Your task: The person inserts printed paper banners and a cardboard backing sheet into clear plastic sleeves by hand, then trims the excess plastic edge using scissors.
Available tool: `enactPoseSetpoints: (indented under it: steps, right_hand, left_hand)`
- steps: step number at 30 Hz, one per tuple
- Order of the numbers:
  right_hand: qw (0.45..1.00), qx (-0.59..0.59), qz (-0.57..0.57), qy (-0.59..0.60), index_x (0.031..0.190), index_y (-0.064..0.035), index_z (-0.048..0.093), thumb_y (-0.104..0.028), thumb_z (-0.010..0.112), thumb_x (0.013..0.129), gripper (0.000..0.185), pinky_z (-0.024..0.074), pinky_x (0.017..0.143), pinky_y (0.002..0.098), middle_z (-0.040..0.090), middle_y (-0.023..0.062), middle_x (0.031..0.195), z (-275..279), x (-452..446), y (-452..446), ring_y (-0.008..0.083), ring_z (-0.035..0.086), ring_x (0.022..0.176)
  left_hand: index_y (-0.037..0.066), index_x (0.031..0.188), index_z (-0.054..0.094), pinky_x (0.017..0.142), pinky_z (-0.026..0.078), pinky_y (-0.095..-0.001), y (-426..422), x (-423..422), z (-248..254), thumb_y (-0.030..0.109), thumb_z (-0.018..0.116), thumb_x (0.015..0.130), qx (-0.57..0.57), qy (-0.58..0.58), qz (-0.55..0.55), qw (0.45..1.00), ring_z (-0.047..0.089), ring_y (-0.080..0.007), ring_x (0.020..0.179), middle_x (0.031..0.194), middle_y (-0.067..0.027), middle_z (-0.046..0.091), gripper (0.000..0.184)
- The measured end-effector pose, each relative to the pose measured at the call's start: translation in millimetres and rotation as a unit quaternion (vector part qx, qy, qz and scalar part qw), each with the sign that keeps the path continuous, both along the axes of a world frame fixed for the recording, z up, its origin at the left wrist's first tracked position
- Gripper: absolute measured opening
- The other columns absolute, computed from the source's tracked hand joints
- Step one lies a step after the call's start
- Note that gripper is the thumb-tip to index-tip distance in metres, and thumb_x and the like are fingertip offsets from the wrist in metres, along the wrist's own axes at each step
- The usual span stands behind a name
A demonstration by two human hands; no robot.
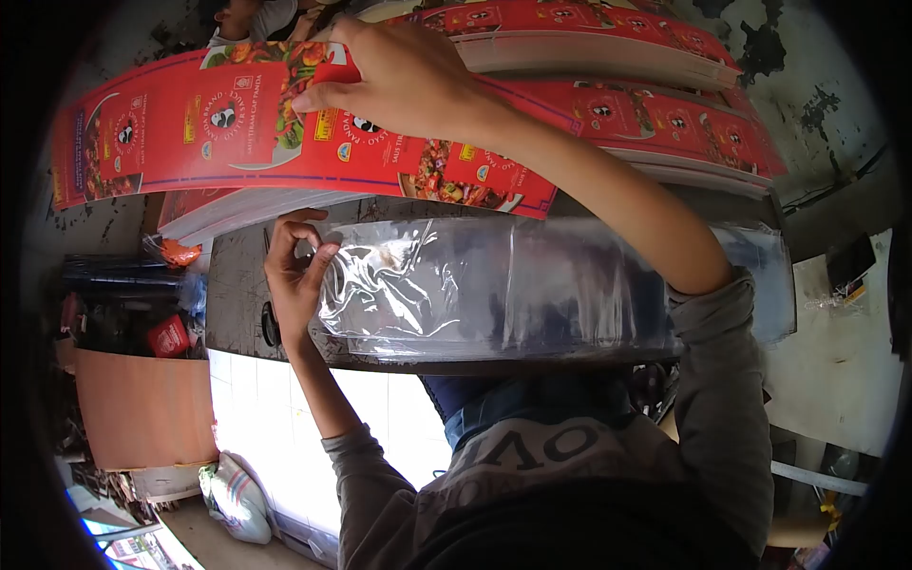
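Observation:
My right hand [399, 81] is closed on a long red printed sheet [171, 133], with the thumb on its face. The sheet shows panda logos and food pictures and hangs slightly bowed above the dark table [233, 285]. My left hand [296, 261] pinches the left end of a clear plastic sleeve [408, 285] between thumb and finger. Long, wrinkled and shiny, the plastic lies across the table, its right part in a pile of similar sleeves. Further back are stacks of red sheets [689, 123]; one stack edge [204, 217] shows beneath the held sheet.
Another stack of red sheets [608, 21] lies at the far side. Part of a person [247, 14] is visible at the top left. A black ring-like object [270, 325] sits at the table's front edge. A white sack [239, 499] stands on the floor, lower left.

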State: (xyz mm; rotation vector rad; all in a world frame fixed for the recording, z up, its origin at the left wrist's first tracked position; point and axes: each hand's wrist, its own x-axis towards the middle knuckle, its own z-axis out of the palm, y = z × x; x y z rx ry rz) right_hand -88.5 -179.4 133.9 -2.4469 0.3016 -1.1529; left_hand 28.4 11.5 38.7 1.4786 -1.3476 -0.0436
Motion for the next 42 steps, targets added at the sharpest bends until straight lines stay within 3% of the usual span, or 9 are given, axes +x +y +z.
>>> enactPoseSetpoints:
  steps: [5, 12, 14, 19, 21, 24, 27, 32, 42]
  right_hand:
    - [0.999, -0.021, 0.012, -0.028, 0.077, 0.0015, 0.055, -0.043, 0.066, 0.066, 0.047, 0.0457, 0.054, 0.0347, 0.058, 0.0111, 0.057, -9.0, -4.7, 11.9, 0.0251, 0.061, 0.058]
    - [0.997, 0.018, 0.015, 0.071, 0.088, 0.0022, 0.053, -0.048, 0.064, 0.068, 0.055, 0.0396, 0.052, 0.0345, 0.051, 0.012, 0.057, -41.2, -59.7, -16.4, 0.023, 0.053, 0.053]
    - [0.984, 0.084, -0.02, 0.157, 0.09, 0.0024, 0.052, -0.044, 0.065, 0.069, 0.053, 0.0401, 0.056, 0.0317, 0.052, 0.0107, 0.062, -42.4, -86.5, -24.0, 0.0181, 0.052, 0.057]
    - [0.974, 0.164, 0.033, 0.154, 0.091, 0.0019, 0.051, -0.033, 0.067, 0.072, 0.043, 0.0408, 0.063, 0.0284, 0.056, 0.0081, 0.076, -72.6, -152.0, -59.5, 0.0125, 0.051, 0.069]
    - [0.958, 0.2, -0.003, 0.207, 0.093, 0.0045, 0.053, -0.037, 0.068, 0.07, 0.05, 0.0424, 0.07, 0.0298, 0.058, 0.0114, 0.085, -72.8, -189.0, -65.2, 0.0178, 0.056, 0.082]
    - [0.957, 0.123, -0.062, 0.257, 0.098, 0.0021, 0.053, -0.035, 0.068, 0.07, 0.048, 0.0422, 0.074, 0.0306, 0.06, 0.0123, 0.088, -75.7, -230.6, -68.7, 0.0199, 0.057, 0.081]
    - [0.958, 0.11, -0.082, 0.25, 0.096, -0.0015, 0.056, -0.037, 0.067, 0.07, 0.045, 0.0424, 0.074, 0.032, 0.06, 0.0125, 0.081, -63.6, -239.3, -65.7, 0.0222, 0.058, 0.071]
    - [0.965, -0.022, -0.13, 0.227, 0.088, -0.0037, 0.06, -0.04, 0.066, 0.069, 0.042, 0.0424, 0.058, 0.0341, 0.056, 0.0112, 0.059, -70.4, -225.2, -76.9, 0.0243, 0.054, 0.051]
    - [0.941, -0.023, -0.157, 0.299, 0.07, -0.0062, 0.053, -0.052, 0.057, 0.073, 0.046, 0.0401, 0.05, 0.0357, 0.05, 0.0082, 0.05, -78.6, -229.2, -87.5, 0.0235, 0.053, 0.046]
  left_hand:
    - [0.002, 0.078, 0.049, 0.049, 0.041, -0.0166, 1.9, -2.2, -4.8, 0.005, 0.065, 0.072, 0.064, -0.004, 0.034, 0.997, 0.048, -0.0075, 0.072, 0.09, -0.0046, 0.055, 0.017]
    - [0.003, 0.082, 0.049, 0.068, 0.04, -0.021, 5.5, 6.4, -13.9, 0.001, 0.059, 0.075, 0.031, 0.072, -0.007, 0.997, 0.046, -0.0087, 0.078, 0.095, -0.0065, 0.053, 0.013]
    - [0.004, 0.083, 0.048, 0.068, 0.04, -0.0206, 5.2, 4.3, -13.9, 0.001, 0.058, 0.075, 0.025, 0.1, -0.02, 0.995, 0.047, -0.0088, 0.078, 0.097, -0.0063, 0.053, 0.013]
    - [0.006, 0.083, 0.047, 0.066, 0.041, -0.0204, 1.6, -2.0, -17.0, 0.003, 0.055, 0.079, 0.003, 0.153, -0.022, 0.988, 0.049, -0.0087, 0.079, 0.099, -0.0058, 0.052, 0.009]
    - [0.005, 0.085, 0.047, 0.062, 0.042, -0.0193, 1.2, -3.2, -19.7, 0.008, 0.055, 0.081, 0.017, 0.212, -0.007, 0.977, 0.051, -0.0081, 0.08, 0.094, -0.0046, 0.053, 0.009]
    - [0.006, 0.086, 0.046, 0.057, 0.044, -0.0185, 3.1, 8.6, -30.2, 0.013, 0.055, 0.083, 0.086, 0.21, 0.003, 0.974, 0.054, -0.0079, 0.076, 0.087, -0.003, 0.054, 0.012]
    - [0.006, 0.086, 0.046, 0.055, 0.046, -0.0196, 1.5, 11.9, -29.1, 0.016, 0.056, 0.083, 0.124, 0.222, -0.005, 0.967, 0.055, -0.0081, 0.07, 0.081, -0.0018, 0.054, 0.014]
    - [0.009, 0.088, 0.046, 0.051, 0.043, -0.0168, 2.8, 17.3, -27.7, 0.025, 0.056, 0.083, 0.152, 0.273, -0.018, 0.95, 0.055, -0.0079, 0.065, 0.08, 0.0002, 0.052, 0.02]
    - [0.008, 0.089, 0.046, 0.051, 0.041, -0.017, 5.0, 19.7, -38.4, 0.022, 0.054, 0.085, 0.085, 0.256, -0.026, 0.962, 0.052, -0.0068, 0.063, 0.072, -0.0008, 0.051, 0.016]
